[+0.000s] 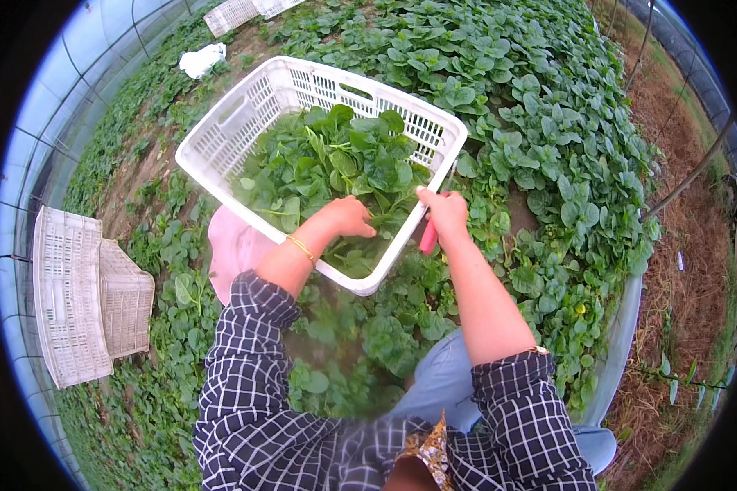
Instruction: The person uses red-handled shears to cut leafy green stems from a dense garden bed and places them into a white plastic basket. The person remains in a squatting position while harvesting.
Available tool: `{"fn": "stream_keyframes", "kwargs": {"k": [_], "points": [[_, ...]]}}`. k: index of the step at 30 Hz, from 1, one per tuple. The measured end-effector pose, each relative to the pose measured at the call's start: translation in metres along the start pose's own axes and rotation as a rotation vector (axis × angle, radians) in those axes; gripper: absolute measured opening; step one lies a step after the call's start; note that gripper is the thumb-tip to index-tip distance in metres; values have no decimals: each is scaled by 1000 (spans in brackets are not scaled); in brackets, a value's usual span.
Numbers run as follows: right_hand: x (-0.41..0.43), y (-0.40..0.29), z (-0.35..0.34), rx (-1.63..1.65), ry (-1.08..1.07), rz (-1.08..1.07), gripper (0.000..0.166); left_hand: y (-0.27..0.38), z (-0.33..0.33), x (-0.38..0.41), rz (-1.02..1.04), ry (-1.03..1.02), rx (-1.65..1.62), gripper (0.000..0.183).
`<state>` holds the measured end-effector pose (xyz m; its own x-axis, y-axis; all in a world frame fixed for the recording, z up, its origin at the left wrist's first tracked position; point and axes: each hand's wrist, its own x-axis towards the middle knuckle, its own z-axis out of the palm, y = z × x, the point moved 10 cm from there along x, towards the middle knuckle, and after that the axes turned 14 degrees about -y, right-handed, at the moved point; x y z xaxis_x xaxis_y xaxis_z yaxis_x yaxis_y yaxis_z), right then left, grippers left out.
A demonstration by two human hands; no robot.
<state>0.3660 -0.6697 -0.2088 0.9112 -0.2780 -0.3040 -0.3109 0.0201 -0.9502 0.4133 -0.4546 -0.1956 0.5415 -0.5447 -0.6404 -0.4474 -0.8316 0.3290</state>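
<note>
A white plastic crate stands tilted in front of me, partly filled with cut leafy greens. My left hand reaches over the near rim into the crate, just above the leaves, with thumb and fingers apart. At the crate's right rim, my right hand grips the red handle of a tool, its thumb resting on the rim. Something thin and grey, possibly the blade, shows above that fist; most of it is hidden.
Rows of growing leafy plants surround me. Stacked white crates lie at left, with more crates far back. A pink item sits beside the crate. A white bag lies beyond. Plastic sheeting edges the bed at right.
</note>
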Motion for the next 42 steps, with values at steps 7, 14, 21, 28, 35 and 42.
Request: {"fn": "stream_keyframes", "kwargs": {"k": [7,14,21,28,35,42], "points": [[-18,-64,-47,156,179,-314,26,-69,-18,-15,-160,54,-289,48],[-66,-113,15,142,-122,-388,29,-21,-5,11,-41,0,-19,51],[-94,-110,51,75,-501,-135,39,-89,-76,-67,-62,738,-382,16],[-142,-116,103,103,-982,21,34,-54,-92,-136,360,591,-932,68],[-150,-106,116,-184,-996,9,33,-14,-91,-173,470,524,-943,83],[-143,-97,115,-135,-909,45,32,12,-83,-186,497,484,-858,82]]}}
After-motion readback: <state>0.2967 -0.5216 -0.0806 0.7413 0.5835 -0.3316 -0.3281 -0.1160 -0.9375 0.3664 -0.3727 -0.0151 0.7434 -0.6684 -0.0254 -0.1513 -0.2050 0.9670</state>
